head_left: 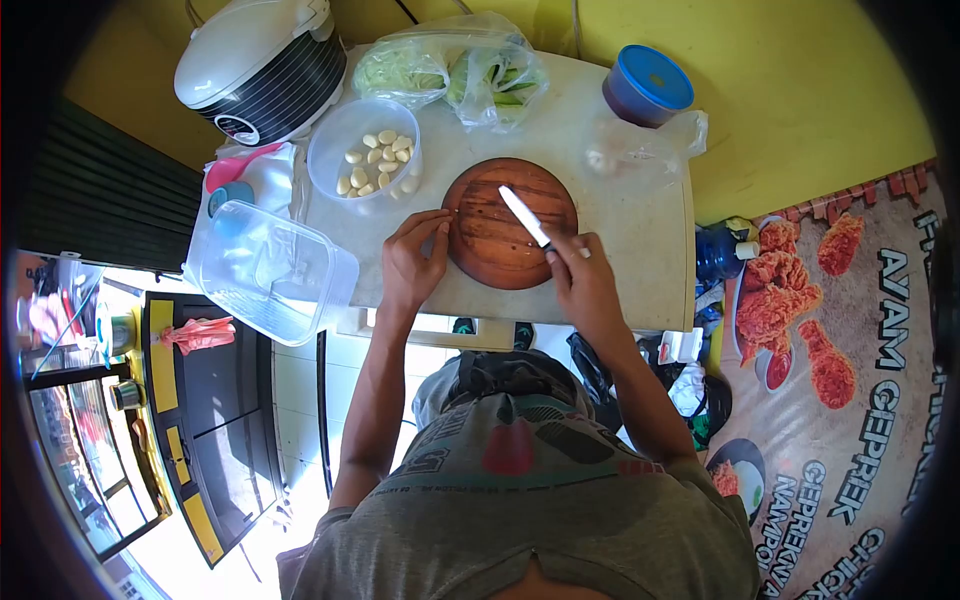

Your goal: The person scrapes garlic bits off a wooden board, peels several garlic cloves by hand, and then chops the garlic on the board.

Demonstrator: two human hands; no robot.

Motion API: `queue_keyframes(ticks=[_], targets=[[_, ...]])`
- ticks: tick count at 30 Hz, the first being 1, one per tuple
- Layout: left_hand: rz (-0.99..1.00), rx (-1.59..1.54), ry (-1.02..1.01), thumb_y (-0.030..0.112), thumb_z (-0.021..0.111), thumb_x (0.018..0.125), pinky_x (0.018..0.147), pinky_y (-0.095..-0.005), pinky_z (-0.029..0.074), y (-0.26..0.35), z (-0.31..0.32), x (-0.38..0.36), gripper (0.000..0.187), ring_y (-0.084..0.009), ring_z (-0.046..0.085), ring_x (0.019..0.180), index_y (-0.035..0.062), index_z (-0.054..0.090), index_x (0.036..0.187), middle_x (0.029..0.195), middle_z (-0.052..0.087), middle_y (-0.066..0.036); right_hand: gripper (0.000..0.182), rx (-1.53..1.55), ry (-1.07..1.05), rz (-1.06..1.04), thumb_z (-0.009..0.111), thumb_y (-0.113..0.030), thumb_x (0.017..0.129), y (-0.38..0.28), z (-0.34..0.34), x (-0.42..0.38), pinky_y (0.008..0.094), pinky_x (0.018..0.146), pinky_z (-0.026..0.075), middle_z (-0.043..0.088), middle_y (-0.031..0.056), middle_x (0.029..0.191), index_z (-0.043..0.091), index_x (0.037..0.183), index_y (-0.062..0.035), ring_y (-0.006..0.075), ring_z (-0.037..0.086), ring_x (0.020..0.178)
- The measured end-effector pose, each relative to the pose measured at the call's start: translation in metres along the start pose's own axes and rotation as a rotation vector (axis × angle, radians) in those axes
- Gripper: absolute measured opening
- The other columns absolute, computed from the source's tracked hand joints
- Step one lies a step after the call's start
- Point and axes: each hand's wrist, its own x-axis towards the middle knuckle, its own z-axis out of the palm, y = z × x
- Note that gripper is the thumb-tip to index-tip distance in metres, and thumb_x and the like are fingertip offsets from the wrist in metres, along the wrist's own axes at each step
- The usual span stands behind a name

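Observation:
A round wooden cutting board (490,250) lies near the front of the table. My right hand (585,275) grips a kitchen knife (522,212) with a white blade, which slants over the board toward its far side. At the board's left rim rests my left hand (415,260), its thumb and fingers drawn together; I cannot tell what, if anything, is pinched there. Small pale bits dot the wood. Behind my left hand, a clear round bowl (318,160) contains several peeled garlic cloves (375,155).
An empty-looking clear plastic tub (270,275) stands at the table's left front edge. Farther back are a rice cooker (265,75), a pink spoon (235,168) and bagged green vegetables (490,85). On the right sit a blue-lidded container (650,85) and a thin plastic bag (640,155).

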Motion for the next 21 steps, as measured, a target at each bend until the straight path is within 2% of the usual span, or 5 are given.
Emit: queue_keyframes(ticks=[3, 6, 9, 15, 21], targets=[[0.007, -0.002, -0.010, 0.001, 0.062, 0.086, 0.079, -0.0346, 0.055, -0.001, -0.001, -0.001, 0.015, -0.0309, 0.070, 0.089, -0.0016, 0.071, 0.097, 0.100, 0.071, -0.015, 0.037, 0.097, -0.143, -0.077, 0.062, -0.008, 0.091, -0.010, 0.007, -0.016, 0.0379, 0.073, 0.050, 0.052, 0.0158, 0.092, 0.062, 0.127, -0.0155, 0.0308, 0.060, 0.083], [0.012, -0.016, -0.013, 0.001, 0.062, 0.087, 0.079, -0.0342, 0.055, 0.000, -0.002, -0.001, 0.015, -0.0306, 0.070, 0.090, -0.0016, 0.071, 0.099, 0.101, 0.071, -0.015, 0.036, -0.086, 0.100, 0.144, 0.061, -0.007, 0.092, 0.009, 0.005, -0.012, 0.0395, 0.071, 0.050, 0.052, 0.0173, 0.091, 0.063, 0.127, -0.0153, 0.0312, 0.059, 0.077], [0.008, -0.026, -0.017, 0.001, 0.063, 0.087, 0.080, -0.0340, 0.055, -0.002, -0.003, -0.002, 0.016, -0.0305, 0.070, 0.091, -0.0015, 0.071, 0.100, 0.102, 0.071, -0.015, 0.036, -0.101, 0.217, 0.134, 0.060, -0.007, 0.092, 0.013, -0.001, -0.004, 0.0398, 0.070, 0.050, 0.052, 0.0176, 0.090, 0.062, 0.128, -0.0152, 0.0309, 0.059, 0.077], [0.015, -0.053, -0.029, 0.001, 0.063, 0.087, 0.081, -0.0347, 0.055, -0.005, -0.005, -0.002, 0.016, -0.0311, 0.069, 0.092, -0.0016, 0.071, 0.100, 0.103, 0.070, -0.015, 0.037, 0.113, -0.118, -0.066, 0.063, -0.007, 0.090, -0.011, 0.016, -0.023, 0.0390, 0.070, 0.049, 0.052, 0.0157, 0.089, 0.064, 0.127, -0.0150, 0.0284, 0.059, 0.080], [0.068, -0.077, -0.028, 0.002, 0.063, 0.087, 0.080, -0.0348, 0.055, -0.008, -0.007, -0.001, 0.015, -0.0315, 0.069, 0.091, -0.0013, 0.072, 0.099, 0.103, 0.070, -0.015, 0.039, -0.255, 0.231, 0.242, 0.061, -0.007, 0.091, 0.028, 0.005, 0.002, 0.0425, 0.069, 0.051, 0.052, 0.0172, 0.094, 0.063, 0.128, -0.0194, 0.0322, 0.060, 0.079]])
